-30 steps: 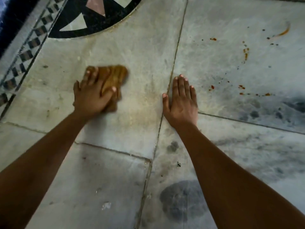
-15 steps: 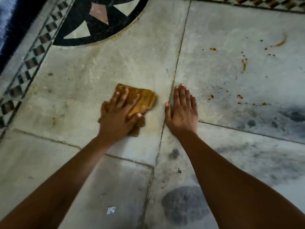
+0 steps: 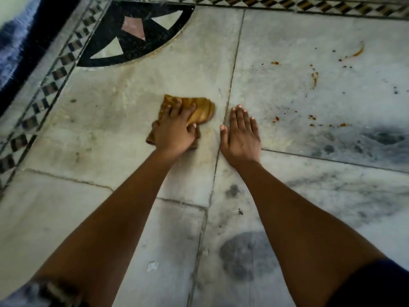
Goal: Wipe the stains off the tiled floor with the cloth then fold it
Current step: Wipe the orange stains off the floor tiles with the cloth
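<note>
Marble, pale grey with dark smoky patches, makes up the tiled floor (image 3: 110,134), and both bare forearms reach forward across it from the bottom edge. Nearest the body, a dark round blotch (image 3: 245,253) marks the slab between the two arms. Further out, the right hand (image 3: 241,138) lies flat, palm down, fingers (image 3: 240,116) straight and close together, thumb spread a little to the side; it holds nothing and straddles a grout line. Just beside its thumb, the left hand (image 3: 173,134) presses down on a crumpled mustard-brown cloth (image 3: 201,111), fingers slightly parted and curled over the fabric, thumb tucked against the cloth's near edge. Cloth bunches out beyond the fingertips and under the heel of the palm. Off to the right of the flat hand's fingers, well apart from the cloth, orange-brown stains (image 3: 314,76) spatter the neighbouring slab in drops and streaks. Beyond both sets of fingertips, a black inlaid quarter-circle (image 3: 135,49) and a chequered border (image 3: 287,6) edge the floor.
</note>
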The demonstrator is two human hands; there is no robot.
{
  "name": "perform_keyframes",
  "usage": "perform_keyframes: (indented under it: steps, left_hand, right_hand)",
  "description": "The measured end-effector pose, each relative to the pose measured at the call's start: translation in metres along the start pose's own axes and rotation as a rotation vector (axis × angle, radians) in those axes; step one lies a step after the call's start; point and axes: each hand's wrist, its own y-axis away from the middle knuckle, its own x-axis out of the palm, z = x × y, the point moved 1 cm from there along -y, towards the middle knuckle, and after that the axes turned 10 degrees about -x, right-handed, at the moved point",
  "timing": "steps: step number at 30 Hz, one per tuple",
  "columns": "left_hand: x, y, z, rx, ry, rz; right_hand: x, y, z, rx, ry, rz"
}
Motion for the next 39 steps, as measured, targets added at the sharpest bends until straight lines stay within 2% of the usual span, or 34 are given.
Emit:
perform_keyframes:
  steps: [5,7,9,12,15,18,21,25,30,35,39]
  left_hand:
    - [-0.008,0.075,0.004,-0.027,-0.031,0.043]
    - [-0.021,0.088,0.004,-0.052,0.063,0.094]
    - [-0.036,0.096,0.006,-0.128,0.314,0.216]
    - [-0.061,0.119,0.002,-0.344,0.874,0.439]
    - [-0.085,0.147,-0.015,-0.471,1.181,0.606]
    - [-0.102,0.164,-0.044,-0.456,1.406,0.757]
    - [-0.118,0.182,-0.080,-0.391,1.531,0.869]
    - [-0.136,0.200,-0.119,-0.325,1.600,0.969]
    - [-0.158,0.211,-0.159,-0.308,1.604,1.056]
    - [-0.175,0.231,-0.200,-0.369,1.522,0.884]
    - [-0.179,0.248,-0.222,-0.305,1.429,0.721]
  right_hand:
    - [-0.013,0.017,0.003,-0.005,-0.107,0.038]
    - [-0.029,0.035,0.006,-0.015,-0.098,0.045]
    - [-0.050,0.054,0.010,-0.025,-0.105,0.020]
    - [-0.087,0.080,0.014,-0.004,-0.151,-0.034]
    - [-0.127,0.110,0.011,0.033,-0.179,-0.054]
    - [-0.174,0.138,-0.006,0.052,-0.211,-0.006]
    - [-0.214,0.164,-0.027,0.126,-0.279,0.069]
    - [-0.254,0.184,-0.043,0.242,-0.429,0.121]
    - [-0.300,0.201,-0.049,0.242,-0.632,-0.015]
    - [-0.317,0.221,-0.040,0.128,-0.886,-0.158]
    - [-0.318,0.237,-0.040,0.047,-0.874,-0.086]
